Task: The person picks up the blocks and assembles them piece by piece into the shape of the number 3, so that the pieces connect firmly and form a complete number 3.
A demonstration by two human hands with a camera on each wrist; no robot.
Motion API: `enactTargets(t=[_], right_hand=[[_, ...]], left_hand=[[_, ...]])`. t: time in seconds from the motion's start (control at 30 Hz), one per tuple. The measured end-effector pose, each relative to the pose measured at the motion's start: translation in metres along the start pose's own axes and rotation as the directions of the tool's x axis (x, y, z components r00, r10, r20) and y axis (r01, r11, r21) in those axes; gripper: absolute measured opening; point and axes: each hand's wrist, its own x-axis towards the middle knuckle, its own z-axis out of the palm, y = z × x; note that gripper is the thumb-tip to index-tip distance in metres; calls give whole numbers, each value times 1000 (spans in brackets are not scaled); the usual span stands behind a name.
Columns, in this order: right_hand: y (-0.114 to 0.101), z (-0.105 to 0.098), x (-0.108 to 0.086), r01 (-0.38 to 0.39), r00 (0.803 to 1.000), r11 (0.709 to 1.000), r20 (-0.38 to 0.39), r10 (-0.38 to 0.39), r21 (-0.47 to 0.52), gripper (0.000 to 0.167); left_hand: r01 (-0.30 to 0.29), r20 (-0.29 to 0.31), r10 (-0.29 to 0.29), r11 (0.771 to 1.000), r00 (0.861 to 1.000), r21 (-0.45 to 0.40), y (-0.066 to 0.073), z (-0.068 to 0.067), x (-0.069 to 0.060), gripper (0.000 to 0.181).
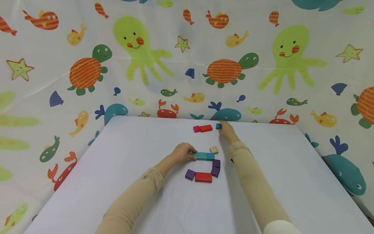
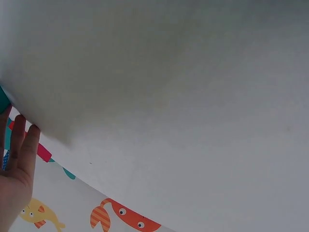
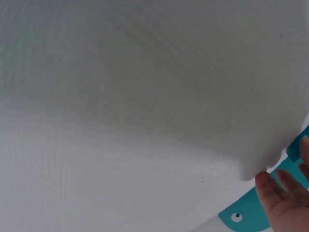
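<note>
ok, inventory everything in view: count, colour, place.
Pink block: 1, pink, far row
Red blocks: 2, red, one far, one near
Blue blocks: 2, blue, one far, one mid-table
Beige block: 1, beige, mid-table
Teal block: 1, teal, mid-table
Purple blocks: 3, purple, one left of near red block, two right
Dark object: 1, dark, mid-table right, mostly hidden
Table: 1, white, under blocks
Backdrop: 1, white, printed, behind table
Sleeves: 2, beige, near foreground
Left hand: 1, bare, at teal block
Right hand: 1, bare, at far blue block

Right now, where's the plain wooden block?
In the head view, the plain wooden block lies right of centre, just beyond the blue block that adjoins the teal block.
</note>
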Motion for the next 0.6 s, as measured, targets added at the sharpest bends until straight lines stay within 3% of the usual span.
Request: enactTargets(t=[0.1, 0.13, 0.2, 0.33, 0.37, 0.43, 0.5, 0.6], right_hand=[[4, 7, 4, -5, 997, 997, -72, 0, -71, 56], [4, 6, 6, -20, 999, 997, -47, 17, -75, 55], [21, 19, 25, 0, 994, 994, -105, -11, -108, 46], [10, 11, 9, 9, 991, 996, -134, -20, -85, 35], [1, 5, -6, 23, 988, 997, -151, -34, -75, 32], [-4, -1, -13, 15, 990, 998, -136, -23, -58, 33], [19, 14, 6, 39, 982, 998, -182, -49, -57, 32], [33, 18, 20, 34, 985, 999, -167, -36, -13, 35]], left_hand=[[1, -7, -1, 1000, 1000, -3, -1, 2, 1, 32], [0, -9, 0, 1000, 1000, -2, -1, 2, 1, 32], [0, -15, 0, 1000, 1000, 0, -1, 2, 1, 31], [-7, -15, 7, 1000, 1000, 9, -1, 3, -1, 31], [-8, -15, 8, 1000, 1000, 12, -1, 3, -1, 31], [-12, -17, 13, 1000, 1000, 18, -1, 3, -1, 31], [-14, -15, 14, 1000, 1000, 19, -1, 3, -1, 32], [-19, -14, 20, 1000, 1000, 16, -1, 2, -1, 33]])
